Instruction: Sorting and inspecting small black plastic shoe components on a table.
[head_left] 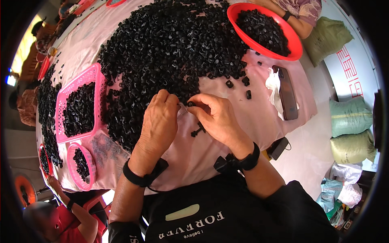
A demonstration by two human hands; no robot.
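Just in front of the large pile of small black plastic parts (170, 40), my two hands come close together over the pink cloth (194, 158). Thumb and forefinger of my right hand (216, 119) pinch a small black plastic part (190, 104). My left hand (161, 117) is closed beside it, back upward; its fingertips meet near that part, and what they grip is hidden. Below my right fingers shows a black stemmed piece (197, 131); whether it lies on the cloth or hangs from the hand, I cannot tell.
A pink basket (60, 117) and a round pink basket (92, 178), both holding black parts, stand left. Far right is a red basin (299, 48) of parts, by another person's arm (298, 26). A phone (287, 95) lies right. A person in red (77, 222) sits lower left.
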